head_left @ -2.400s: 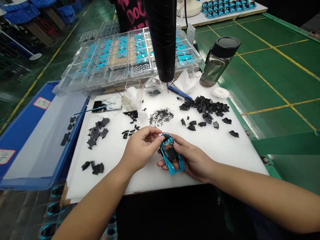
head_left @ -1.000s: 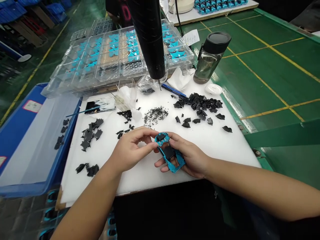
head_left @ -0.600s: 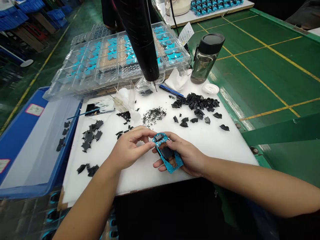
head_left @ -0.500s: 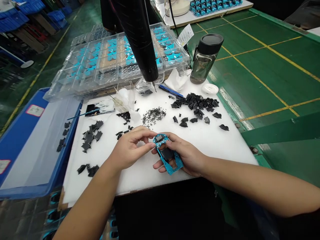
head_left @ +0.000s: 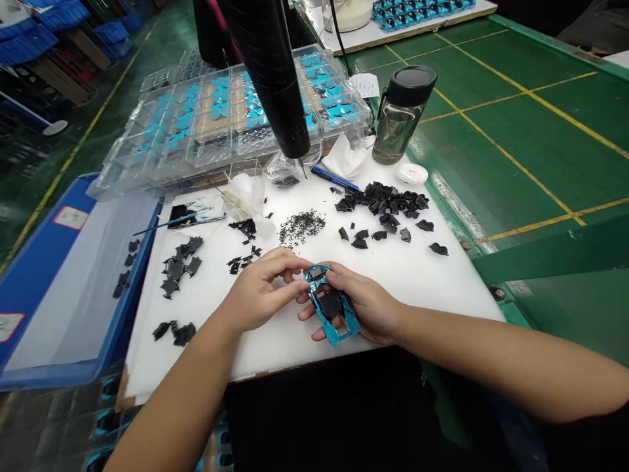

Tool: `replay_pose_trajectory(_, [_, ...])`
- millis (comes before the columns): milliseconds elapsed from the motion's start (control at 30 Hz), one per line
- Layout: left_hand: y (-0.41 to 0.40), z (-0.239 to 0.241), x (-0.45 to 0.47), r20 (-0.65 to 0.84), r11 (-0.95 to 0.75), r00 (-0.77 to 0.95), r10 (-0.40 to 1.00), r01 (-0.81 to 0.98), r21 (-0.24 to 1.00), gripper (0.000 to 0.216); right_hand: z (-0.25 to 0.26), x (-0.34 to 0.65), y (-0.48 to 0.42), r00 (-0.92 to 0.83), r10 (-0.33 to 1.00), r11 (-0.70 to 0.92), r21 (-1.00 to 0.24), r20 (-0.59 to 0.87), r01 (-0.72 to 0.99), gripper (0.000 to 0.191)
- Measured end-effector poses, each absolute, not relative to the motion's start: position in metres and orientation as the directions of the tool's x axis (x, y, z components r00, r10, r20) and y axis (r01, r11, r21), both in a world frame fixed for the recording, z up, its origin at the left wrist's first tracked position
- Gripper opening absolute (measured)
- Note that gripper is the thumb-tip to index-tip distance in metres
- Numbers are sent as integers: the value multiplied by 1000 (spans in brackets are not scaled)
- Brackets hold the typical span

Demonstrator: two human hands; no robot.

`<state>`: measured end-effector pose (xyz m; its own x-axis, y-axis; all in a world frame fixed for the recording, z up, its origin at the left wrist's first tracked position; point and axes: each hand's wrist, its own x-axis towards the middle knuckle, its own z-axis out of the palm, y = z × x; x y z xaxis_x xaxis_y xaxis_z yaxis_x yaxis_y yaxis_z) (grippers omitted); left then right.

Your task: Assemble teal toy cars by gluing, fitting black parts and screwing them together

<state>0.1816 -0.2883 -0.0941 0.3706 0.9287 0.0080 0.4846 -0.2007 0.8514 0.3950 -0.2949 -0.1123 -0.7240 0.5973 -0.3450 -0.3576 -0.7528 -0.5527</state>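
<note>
My two hands hold a blue toy car body (head_left: 330,307) just above the white foam board (head_left: 275,354), with a black insert (head_left: 329,304) in its middle. My right hand (head_left: 366,308) grips it from the side and underneath. The fingertips of my left hand (head_left: 260,292) press on its far end. Directly ahead, a black electric screwdriver (head_left: 268,72) hangs with its bit above the board. Tiny black screws (head_left: 301,228) lie scattered beyond my hands, and black plastic parts (head_left: 383,203) are heaped to the right.
Clear plastic trays (head_left: 230,111) holding blue parts stand behind the board, with a lidded glass bottle (head_left: 399,115) to their right. A blue bin (head_left: 78,295) lined with white stands at the left. Green matting (head_left: 515,144) with yellow lines spreads to the right.
The whole view has drifted, with the board sitting slightly further left and up. The car stays between my hands, its far end tilted a little differently.
</note>
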Motion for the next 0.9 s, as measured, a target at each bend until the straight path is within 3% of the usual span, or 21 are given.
replay_pose_trajectory(433, [-290, -96, 180, 97, -290, 411, 906, 438, 851, 23, -105, 396, -295, -716, 596, -741, -591, -362, -318, 20])
replay_pose_trajectory(900, [-291, -96, 181, 80, -300, 436, 896, 463, 834, 22, -108, 395, -296, -725, 581, -753, -582, -369, -308, 23])
